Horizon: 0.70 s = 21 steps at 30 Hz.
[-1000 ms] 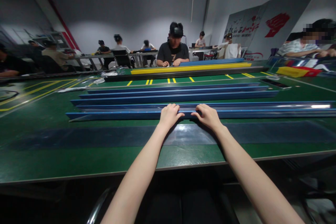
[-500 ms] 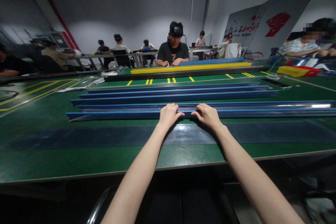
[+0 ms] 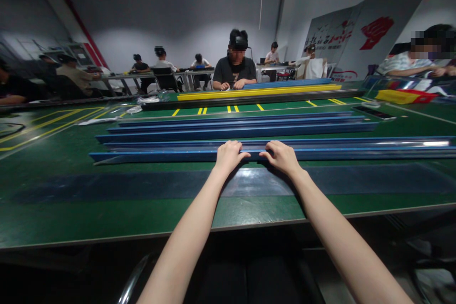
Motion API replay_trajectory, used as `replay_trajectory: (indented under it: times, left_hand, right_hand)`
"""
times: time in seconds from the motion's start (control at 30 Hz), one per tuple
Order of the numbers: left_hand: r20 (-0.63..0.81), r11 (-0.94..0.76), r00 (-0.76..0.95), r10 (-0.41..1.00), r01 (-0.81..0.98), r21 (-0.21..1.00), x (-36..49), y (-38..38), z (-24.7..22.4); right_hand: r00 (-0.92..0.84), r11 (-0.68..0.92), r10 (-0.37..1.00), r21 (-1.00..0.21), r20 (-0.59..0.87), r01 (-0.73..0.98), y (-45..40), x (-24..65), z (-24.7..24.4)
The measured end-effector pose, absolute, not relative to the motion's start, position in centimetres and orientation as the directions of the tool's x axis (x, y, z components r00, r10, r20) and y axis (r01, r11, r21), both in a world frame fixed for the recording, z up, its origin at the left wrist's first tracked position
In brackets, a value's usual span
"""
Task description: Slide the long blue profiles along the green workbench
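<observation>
Nothing we can make out has moved since the earlier frames: our arms, both hands and the rails lie as they did a second ago.

Nearest to us, below our forearms, the space under the counter [image 3: 107,221] edge is too dark to read, apart from a curved metal bar low on the left. On the counter just short of our hands lies a long dark strip [image 3: 124,185] with a glossy patch between our wrists; what it is made of we cannot tell.

Our left hand [image 3: 229,156] and right hand [image 3: 283,156] rest side by side, close but apart, on the near blue rail [image 3: 153,156]. Each hand is curled over the rail's near edge, fingers on top and thumbs pointing toward each other. The fingertips are hidden behind the knuckles, so we cannot tell whether they truly clamp the rail or only press on it.

That rail runs crosswise in front of us. Its left end shows well to the left of our hands, while its right end is cut off by the frame. Just beyond our hands lie more blue rails [image 3: 235,129], parallel and stacked close. Farther off lies a yellow rail [image 3: 256,92], with a seated person [image 3: 235,69] behind it.
</observation>
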<state>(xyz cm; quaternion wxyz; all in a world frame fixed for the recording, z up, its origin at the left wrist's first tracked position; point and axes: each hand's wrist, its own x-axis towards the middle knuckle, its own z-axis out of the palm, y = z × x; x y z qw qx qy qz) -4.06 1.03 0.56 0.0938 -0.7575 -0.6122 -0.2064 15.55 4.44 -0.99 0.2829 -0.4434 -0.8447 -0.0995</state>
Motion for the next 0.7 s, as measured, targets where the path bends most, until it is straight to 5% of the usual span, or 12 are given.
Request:
replay_trajectory:
  times: [0.7]
  left_hand:
    - [0.405, -0.245, 0.206, 0.891, 0.968, 0.046, -4.1, 0.96, 0.58]
  right_hand:
    - [-0.49, 0.577, 0.694, -0.001, 0.528, 0.816, 4.28, 15.24, -0.78]
